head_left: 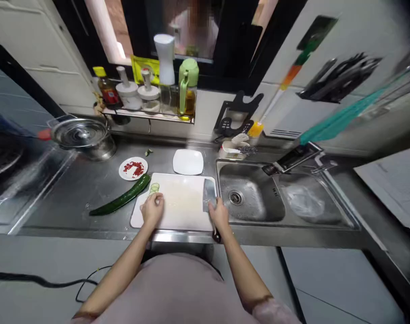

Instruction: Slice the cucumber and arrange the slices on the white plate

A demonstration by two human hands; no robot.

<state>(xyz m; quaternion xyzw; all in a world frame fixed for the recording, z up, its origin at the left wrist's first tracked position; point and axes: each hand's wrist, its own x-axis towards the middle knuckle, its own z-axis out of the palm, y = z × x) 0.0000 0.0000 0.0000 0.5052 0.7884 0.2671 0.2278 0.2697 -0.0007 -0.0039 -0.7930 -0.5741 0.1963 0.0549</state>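
On the left part of the white cutting board (184, 216), my left hand (153, 209) has its fingers curled together beside a short row of cucumber slices (154, 187). Whether anything is pinched in its fingertips is hidden. My right hand (220, 215) grips a kitchen knife (209, 191) at the board's right edge. The knife's broad blade lies over the board, pointing away from me, and its dark handle end shows below my hand. A long, dark green cucumber (122, 199) rests on the counter left of the board, its far end near the slices.
Behind the board are a white plate (133, 168) with chopped red bits and a bare white square plate (188, 162). A steel pot (98, 146) stands far left. The sink (250, 193) adjoins the board's right. A condiment rack (151, 115) hangs above the counter.
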